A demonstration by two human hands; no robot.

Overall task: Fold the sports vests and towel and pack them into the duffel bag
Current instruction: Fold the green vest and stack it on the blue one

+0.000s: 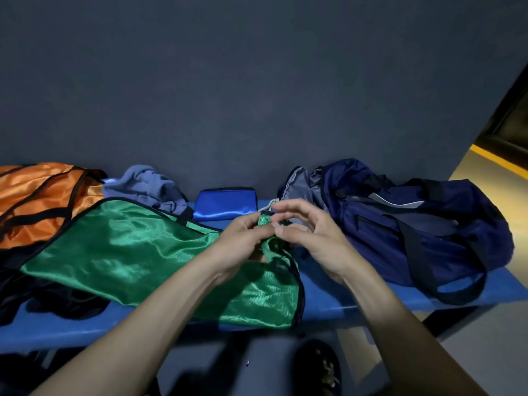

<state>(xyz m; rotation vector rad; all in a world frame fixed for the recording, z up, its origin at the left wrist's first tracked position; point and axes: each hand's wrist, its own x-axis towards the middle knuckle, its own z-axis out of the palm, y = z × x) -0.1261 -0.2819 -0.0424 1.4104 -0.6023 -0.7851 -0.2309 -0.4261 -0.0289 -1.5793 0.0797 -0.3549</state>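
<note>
Orange vest (43,201): at the bench's far left end, cut off by the frame's left edge; shiny cloth with black trim, crumpled; you cannot tell how much of it lies out of view.
Black cloth (43,298): dark heap at the bench's front left, under the orange and green vests; too dark for you to make out what it is.
Grey towel (148,187): bunched against the wall at the bench's back edge, just right of the orange vest; its lower part is hidden behind the green vest.
Green vest (128,250): spread across the middle of the bench (328,295), glossy with black edging; its front corner hangs over the bench's front edge; one strap is lifted up at its right end.
Left hand (243,238): your fingers are curled round the raised green strap, pinching it; the fingertips are partly hidden by the cloth.
Blue pouch (225,204): small satin bundle at the bench's back edge, between the towel and the duffel bag; whether it is a folded vest you cannot tell.
Right hand (308,235): thumb meets the strap beside your left hand; the other fingers are loosely bent above it; a firm grip cannot be made out.
Duffel bag (400,224): navy, slumped at the bench's right end, black straps trailing toward the front edge; grey lining shows at its left end; the inside is not visible to you.
Below the bench: blurred dark shapes, unclear.
</note>
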